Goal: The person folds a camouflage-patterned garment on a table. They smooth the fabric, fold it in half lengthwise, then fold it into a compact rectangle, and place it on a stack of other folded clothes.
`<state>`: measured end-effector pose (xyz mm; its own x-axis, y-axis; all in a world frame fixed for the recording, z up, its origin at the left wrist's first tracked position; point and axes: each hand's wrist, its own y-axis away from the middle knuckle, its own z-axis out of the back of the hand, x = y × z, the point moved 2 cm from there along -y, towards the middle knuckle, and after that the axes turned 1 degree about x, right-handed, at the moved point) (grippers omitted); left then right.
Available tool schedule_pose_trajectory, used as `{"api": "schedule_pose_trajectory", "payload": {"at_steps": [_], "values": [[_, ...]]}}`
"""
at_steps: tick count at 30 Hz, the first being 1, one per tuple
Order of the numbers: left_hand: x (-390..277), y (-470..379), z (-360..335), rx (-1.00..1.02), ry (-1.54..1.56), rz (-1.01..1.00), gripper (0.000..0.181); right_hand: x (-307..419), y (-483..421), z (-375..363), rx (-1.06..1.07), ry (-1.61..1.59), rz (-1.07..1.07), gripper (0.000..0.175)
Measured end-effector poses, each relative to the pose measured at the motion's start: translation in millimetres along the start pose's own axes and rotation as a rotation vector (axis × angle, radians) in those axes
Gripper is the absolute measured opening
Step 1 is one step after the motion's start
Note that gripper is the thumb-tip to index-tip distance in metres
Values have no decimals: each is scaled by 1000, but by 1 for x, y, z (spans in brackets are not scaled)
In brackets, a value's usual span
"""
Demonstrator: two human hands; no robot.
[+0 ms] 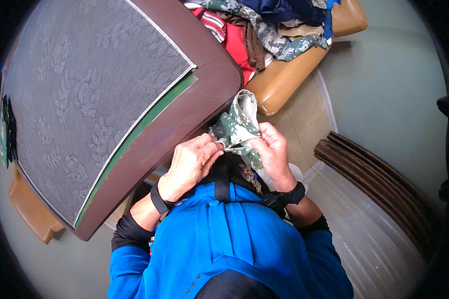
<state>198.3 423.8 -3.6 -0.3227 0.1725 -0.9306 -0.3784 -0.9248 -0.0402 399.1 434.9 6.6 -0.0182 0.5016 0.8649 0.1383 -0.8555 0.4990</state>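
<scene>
Between my two hands is a piece of green-and-white camouflage cloth (232, 125), with its pale inner side turned out in places. My left hand (192, 159) pinches a gathered edge of it between thumb and fingers. On the other side, my right hand (271, 149) grips a fold with thumb and forefinger. A rolled, tube-like end of the cloth stands up above the hands, close to the table corner. The fingertips of my left hand are partly hidden in the folds. The cloth hangs just above my lap.
A table with a maroon border (217, 80) and a grey patterned cover (97, 74) fills the left. A tan padded seat (284, 80) at the top holds heaped garments (241, 41). Brown curtain (370, 179) hangs at right. Another tan chair (33, 209) shows at lower left.
</scene>
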Motion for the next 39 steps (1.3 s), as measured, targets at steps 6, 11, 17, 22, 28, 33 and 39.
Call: {"api": "schedule_pose_trajectory", "payload": {"at_steps": [6,11,17,22,28,33,39], "values": [[-24,-15,-8,169,-90,-188,16,-16,-4,19,-237,101,80,8],[-39,-26,-21,219,-111,-233,11,-16,0,43,-383,107,187,7],[-67,-51,-12,132,62,-246,11,51,24,46,-459,55,370,8],[-104,-93,-2,99,136,-127,6,100,22,62,-396,73,456,7],[-110,-105,-24,258,218,-32,19,92,20,75,-328,-132,436,3],[-103,-97,-37,314,416,131,25,82,21,80,-327,-296,481,6],[-101,-91,-35,410,524,247,27,77,18,71,-376,-295,422,8]]}}
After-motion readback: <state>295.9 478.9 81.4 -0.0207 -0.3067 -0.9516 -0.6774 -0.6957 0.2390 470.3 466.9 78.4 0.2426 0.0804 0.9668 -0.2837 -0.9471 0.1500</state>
